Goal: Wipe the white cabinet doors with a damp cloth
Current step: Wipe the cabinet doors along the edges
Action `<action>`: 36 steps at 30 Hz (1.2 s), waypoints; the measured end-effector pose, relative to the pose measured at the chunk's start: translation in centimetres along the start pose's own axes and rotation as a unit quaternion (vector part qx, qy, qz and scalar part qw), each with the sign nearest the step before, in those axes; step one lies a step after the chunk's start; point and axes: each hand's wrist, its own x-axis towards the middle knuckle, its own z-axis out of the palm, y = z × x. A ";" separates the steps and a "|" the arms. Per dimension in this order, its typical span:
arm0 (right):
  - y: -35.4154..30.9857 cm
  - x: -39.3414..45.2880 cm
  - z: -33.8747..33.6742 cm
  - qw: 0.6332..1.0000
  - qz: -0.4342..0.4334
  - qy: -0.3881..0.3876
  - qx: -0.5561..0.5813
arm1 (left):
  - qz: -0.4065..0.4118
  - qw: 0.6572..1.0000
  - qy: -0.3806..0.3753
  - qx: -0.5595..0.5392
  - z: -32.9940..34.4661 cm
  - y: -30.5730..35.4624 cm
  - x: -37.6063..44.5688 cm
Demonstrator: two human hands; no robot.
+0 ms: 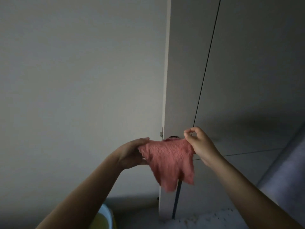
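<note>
Here, cloth (168, 161) stretches between both hands' fingers (189, 137).

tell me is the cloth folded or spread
Spread: the cloth hangs open between left hand and right hand.

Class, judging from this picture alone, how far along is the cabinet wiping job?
Done: the pink cloth is picked up. In hand: the left hand and right hand hold its top corners, spreading it in the air before the white cabinet doors. Left: the wiping itself; the cloth is not on a door.
</note>
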 end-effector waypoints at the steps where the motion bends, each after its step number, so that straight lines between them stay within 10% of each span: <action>1: 0.2 -0.3 -0.6 1.000 0.002 -0.003 0.024 | 0.001 0.999 0.004 -0.047 0.6 -0.2 0.2; 5: 0.4 -0.9 -2.6 0.992 -0.022 -0.066 0.104 | 0.035 0.995 0.028 -0.084 2.4 -0.5 0.7; 11: 0.1 -0.8 -5.2 0.988 -0.037 -0.153 -0.002 | 0.011 0.978 0.017 0.207 5.2 0.8 0.5; 22: 0.6 1.3 -12.7 0.960 -0.159 -0.082 -0.215 | 0.142 0.862 0.208 0.440 11.4 3.6 4.0; 27: 0.5 1.7 -16.5 0.984 -0.037 -0.132 0.112 | 0.188 0.909 0.168 0.332 15.2 5.3 5.8; 31: 0.3 2.2 -17.9 0.882 0.104 -0.150 0.434 | 0.269 0.903 0.223 0.250 20.4 5.9 9.0; 36: -0.2 3.6 -20.5 0.802 0.087 -0.155 0.570 | 0.320 0.855 0.312 0.265 25.4 7.0 13.4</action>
